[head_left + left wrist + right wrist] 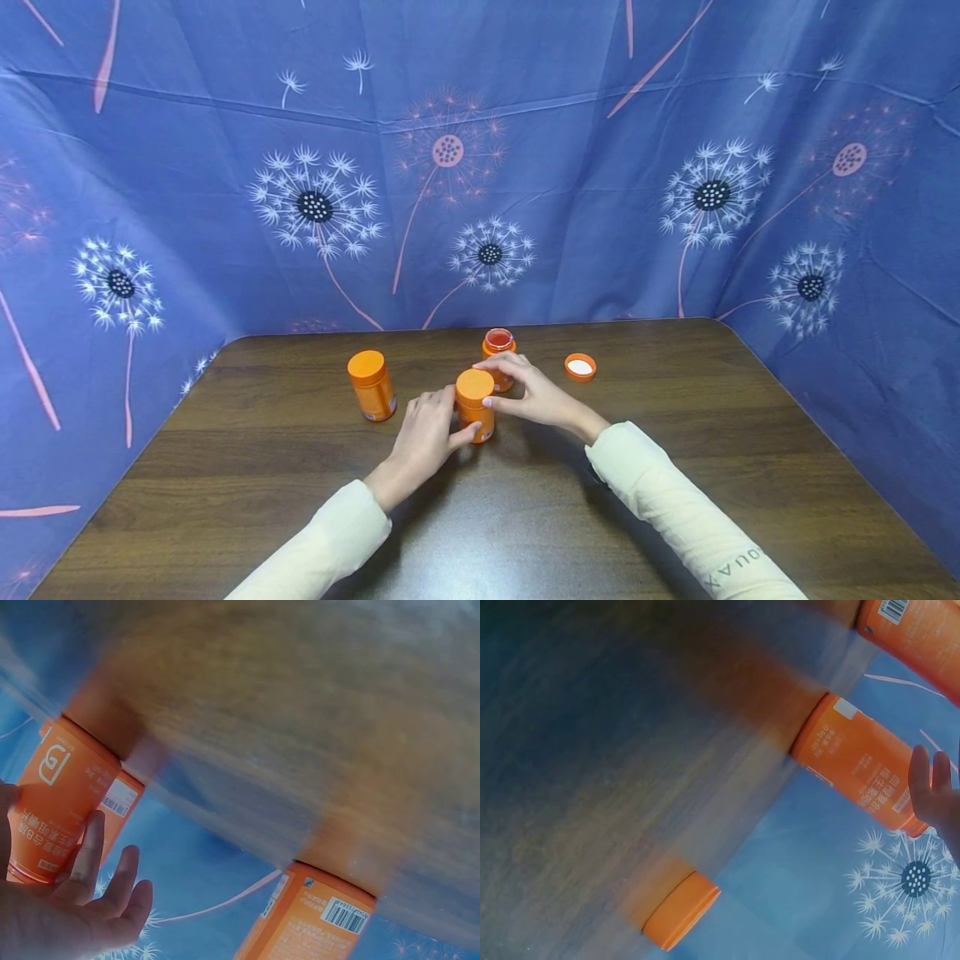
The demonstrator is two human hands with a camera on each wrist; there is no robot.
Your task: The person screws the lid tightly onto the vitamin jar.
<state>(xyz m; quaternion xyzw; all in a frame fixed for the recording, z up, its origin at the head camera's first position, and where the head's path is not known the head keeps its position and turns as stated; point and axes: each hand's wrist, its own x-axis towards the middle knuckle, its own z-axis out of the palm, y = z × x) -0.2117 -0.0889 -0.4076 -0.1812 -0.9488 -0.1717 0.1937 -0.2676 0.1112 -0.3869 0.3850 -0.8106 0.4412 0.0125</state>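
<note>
An orange bottle [475, 408] with its orange lid [475, 384] on stands upright on the table between both hands. My left hand [426, 433] holds its body, thumb across the front and index finger along the left side; the other fingers spread loosely in the left wrist view. From the right, my right hand [531, 392] grips the lid, thumb on the near side and index finger at the back edge. Just behind stands an open orange bottle [498, 340], partly hidden by the right hand. Its mouth shows a pale rim.
Another lidded orange bottle [372, 387] stands to the left. A loose orange lid [581, 367] lies at the right, white inside facing up. The brown wooden table [675, 400] ends at a blue dandelion-print cloth [585, 208] behind and at the sides.
</note>
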